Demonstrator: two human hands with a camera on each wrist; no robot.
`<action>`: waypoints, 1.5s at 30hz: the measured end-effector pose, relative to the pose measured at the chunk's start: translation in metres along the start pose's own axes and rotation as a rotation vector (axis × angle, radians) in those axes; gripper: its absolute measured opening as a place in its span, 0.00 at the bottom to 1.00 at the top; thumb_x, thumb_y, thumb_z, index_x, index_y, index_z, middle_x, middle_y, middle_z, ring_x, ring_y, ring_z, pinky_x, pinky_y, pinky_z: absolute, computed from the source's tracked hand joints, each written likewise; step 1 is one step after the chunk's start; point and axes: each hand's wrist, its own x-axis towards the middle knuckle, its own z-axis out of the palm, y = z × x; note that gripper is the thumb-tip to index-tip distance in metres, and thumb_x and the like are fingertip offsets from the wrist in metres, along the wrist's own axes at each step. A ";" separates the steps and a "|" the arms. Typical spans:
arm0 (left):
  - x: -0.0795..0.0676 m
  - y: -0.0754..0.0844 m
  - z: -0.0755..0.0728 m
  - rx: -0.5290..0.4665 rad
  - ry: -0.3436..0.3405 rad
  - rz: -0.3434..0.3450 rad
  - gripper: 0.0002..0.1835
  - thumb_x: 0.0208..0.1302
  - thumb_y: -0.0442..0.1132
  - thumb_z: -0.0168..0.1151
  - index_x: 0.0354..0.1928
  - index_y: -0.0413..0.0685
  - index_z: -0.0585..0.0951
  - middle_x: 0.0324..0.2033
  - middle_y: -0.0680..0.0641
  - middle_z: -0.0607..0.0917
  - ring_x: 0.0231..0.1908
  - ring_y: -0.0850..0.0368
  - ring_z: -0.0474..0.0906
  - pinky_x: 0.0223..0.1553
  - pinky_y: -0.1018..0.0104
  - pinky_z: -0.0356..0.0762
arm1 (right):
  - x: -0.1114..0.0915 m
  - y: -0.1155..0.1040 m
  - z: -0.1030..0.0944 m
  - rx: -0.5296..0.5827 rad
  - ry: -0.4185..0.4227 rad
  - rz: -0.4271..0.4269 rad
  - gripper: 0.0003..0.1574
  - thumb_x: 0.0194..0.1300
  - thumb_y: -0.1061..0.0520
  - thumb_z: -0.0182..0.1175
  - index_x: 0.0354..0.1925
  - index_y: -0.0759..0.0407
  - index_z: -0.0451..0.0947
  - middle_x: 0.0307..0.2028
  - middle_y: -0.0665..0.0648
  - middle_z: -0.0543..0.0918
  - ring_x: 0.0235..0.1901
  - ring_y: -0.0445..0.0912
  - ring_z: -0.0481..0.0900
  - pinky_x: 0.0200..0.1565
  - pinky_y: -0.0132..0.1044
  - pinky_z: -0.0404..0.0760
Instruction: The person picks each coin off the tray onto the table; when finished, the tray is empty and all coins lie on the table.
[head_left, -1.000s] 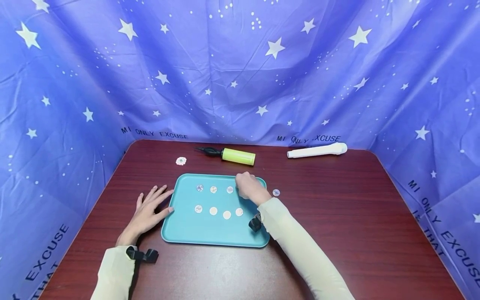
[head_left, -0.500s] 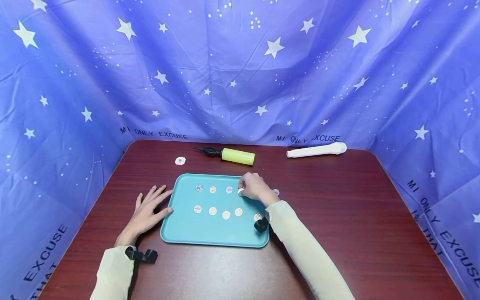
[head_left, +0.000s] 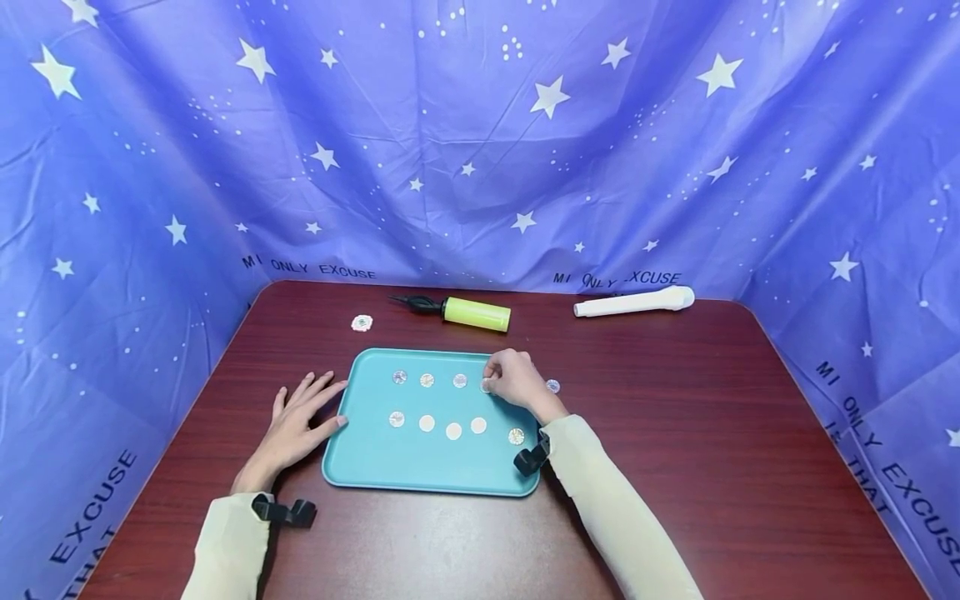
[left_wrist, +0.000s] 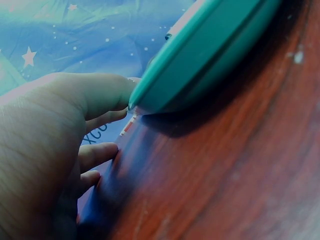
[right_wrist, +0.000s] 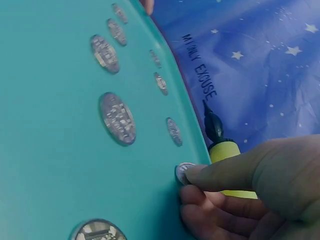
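Observation:
My right hand (head_left: 517,383) is over the back right of a teal tray (head_left: 420,467). In the right wrist view, its thumb and fingers pinch a small shiny round disc (right_wrist: 184,171) near the tray's rim. Three similar discs (head_left: 460,381) lie to its left in a back row. A front row of several discs includes one (head_left: 516,436) near the right wrist. My left hand (head_left: 296,429) lies spread at the tray's left edge, its thumb touching the rim, as the left wrist view also shows. The other left fingers rest on the table beside the tray.
Behind the tray lies a yellow-green hand pump (head_left: 476,314) with a black nozzle. A pale scalloped piece (head_left: 362,322) is left of it, and a white microphone-shaped stick (head_left: 633,302) is at the back right. Another disc (head_left: 552,386) sits on the table right of the tray.
My right hand has shifted slightly right and turned, bringing the pinched disc into sight beside the back row. The front right disc is now uncovered. The left hand has stayed still.

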 end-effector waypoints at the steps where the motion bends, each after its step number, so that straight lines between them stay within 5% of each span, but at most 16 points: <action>1: 0.000 0.000 0.000 0.001 0.000 0.000 0.33 0.65 0.52 0.65 0.71 0.54 0.72 0.74 0.35 0.64 0.77 0.29 0.49 0.69 0.24 0.32 | 0.000 0.002 0.000 0.026 -0.002 0.009 0.06 0.62 0.65 0.65 0.28 0.58 0.84 0.22 0.52 0.82 0.24 0.41 0.77 0.28 0.31 0.73; 20: -0.001 -0.001 0.001 -0.001 0.000 -0.002 0.33 0.65 0.52 0.65 0.71 0.54 0.71 0.74 0.35 0.64 0.77 0.30 0.48 0.69 0.24 0.32 | -0.007 0.019 -0.013 0.494 -0.020 0.173 0.09 0.61 0.70 0.61 0.40 0.70 0.86 0.30 0.64 0.89 0.23 0.41 0.86 0.31 0.36 0.88; 45: 0.001 -0.003 0.002 0.002 -0.005 -0.010 0.33 0.65 0.52 0.65 0.71 0.55 0.71 0.75 0.36 0.64 0.77 0.30 0.48 0.70 0.25 0.32 | -0.034 0.074 -0.059 0.701 0.029 0.213 0.18 0.64 0.72 0.58 0.51 0.84 0.75 0.26 0.52 0.85 0.24 0.37 0.84 0.30 0.29 0.85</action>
